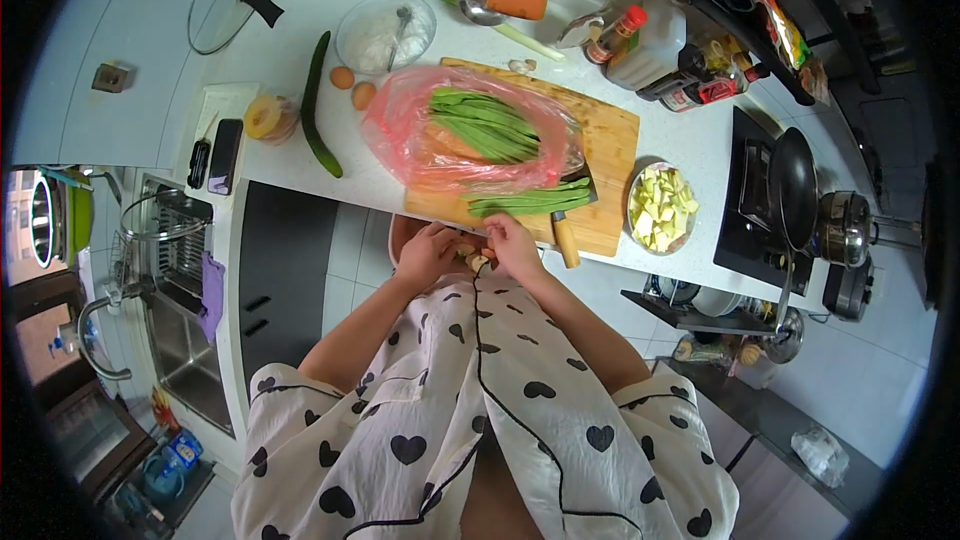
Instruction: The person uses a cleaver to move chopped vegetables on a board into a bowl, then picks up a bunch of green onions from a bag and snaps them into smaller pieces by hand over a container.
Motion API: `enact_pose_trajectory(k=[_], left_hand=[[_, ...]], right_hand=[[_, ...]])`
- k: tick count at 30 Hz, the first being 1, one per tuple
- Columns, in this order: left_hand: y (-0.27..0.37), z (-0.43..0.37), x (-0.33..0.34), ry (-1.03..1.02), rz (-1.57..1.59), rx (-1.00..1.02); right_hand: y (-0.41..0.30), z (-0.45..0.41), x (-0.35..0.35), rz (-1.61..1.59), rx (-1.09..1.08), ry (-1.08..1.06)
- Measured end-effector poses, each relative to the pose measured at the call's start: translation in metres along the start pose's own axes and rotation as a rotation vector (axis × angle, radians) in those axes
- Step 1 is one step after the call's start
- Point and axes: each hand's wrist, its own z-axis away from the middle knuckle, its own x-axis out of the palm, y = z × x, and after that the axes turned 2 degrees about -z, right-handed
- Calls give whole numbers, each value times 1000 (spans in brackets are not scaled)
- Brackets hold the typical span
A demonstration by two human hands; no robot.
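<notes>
My left hand (429, 255) is at the counter's front edge, above a reddish bin (405, 234) that holds pale scraps; its fingers are curled and partly hidden. At the near edge of the wooden cutting board (611, 165) is my right hand (511, 244), its fingertips by the ends of some flat green beans (532, 199). Whether either hand grips anything is unclear. More green beans (487, 124) lie in a pink plastic bag (390, 135) on the board. A knife with a wooden handle (565, 240) rests to the right, its blade partly under the beans.
A bowl of cut pale-green vegetable pieces (663, 208) stands right of the board, before the stove (739, 187). Leftward are a cucumber (318, 105), two eggs (352, 88) and a bowl of white powder (385, 33). Bottles (616, 36) and a ladle (480, 4) are behind.
</notes>
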Motion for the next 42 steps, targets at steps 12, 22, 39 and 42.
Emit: enact_pose_trajectory(k=[12,22,39,42], left_hand=[[3,-9,-1,-93,-80,10],[44,-31,-38,100,61,66],[6,-88,-74,307,-261,29],[3,-84,-75,350,-270,55]], right_hand=[[13,-2,9,1,16,-64],[-79,-26,-11,112,-298,166],[-81,-127,28,849,-301,145],[-78,-127,21,819,-244,166]])
